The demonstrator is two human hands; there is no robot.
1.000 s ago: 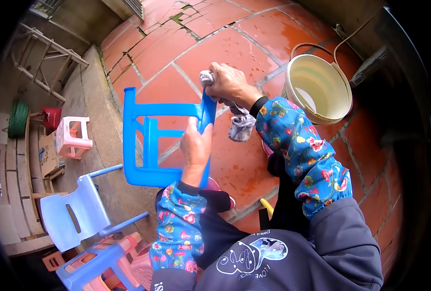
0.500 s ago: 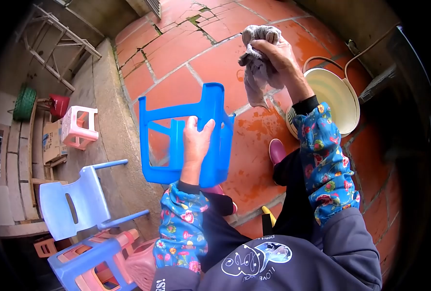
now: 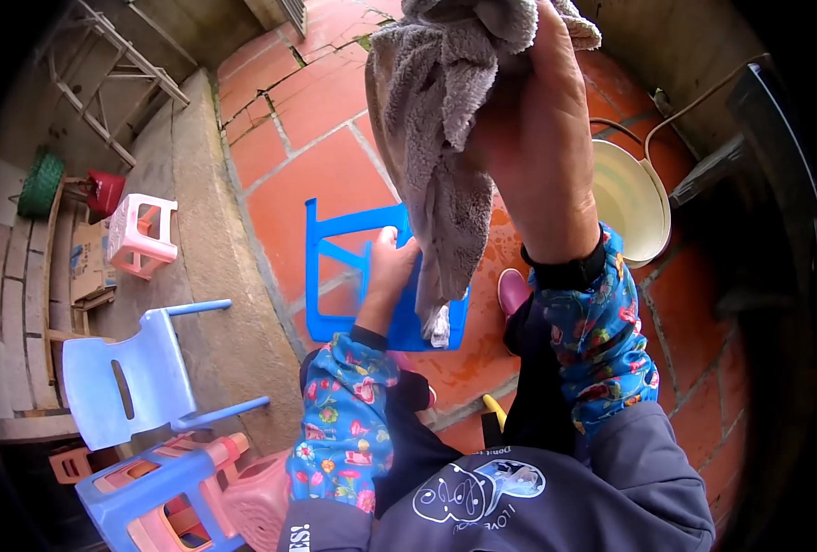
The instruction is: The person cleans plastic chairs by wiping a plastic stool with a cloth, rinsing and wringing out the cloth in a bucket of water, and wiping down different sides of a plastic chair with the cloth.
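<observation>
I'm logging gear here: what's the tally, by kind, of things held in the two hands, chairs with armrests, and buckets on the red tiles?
Blue plastic stool: 1
Grey fabric cloth: 1
Light-blue plastic armchair: 1
Round cream bucket: 1
Total: 4

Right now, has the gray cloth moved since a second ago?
Yes. Against the cream bucket, the gray cloth in the right hand sits higher in view and looks much bigger, apparently lifted toward the camera.

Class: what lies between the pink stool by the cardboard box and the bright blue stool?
Nothing stands there in the head view: just the concrete ledge, then red tiles, from the pink stool to the blue stool in the left hand.
</observation>
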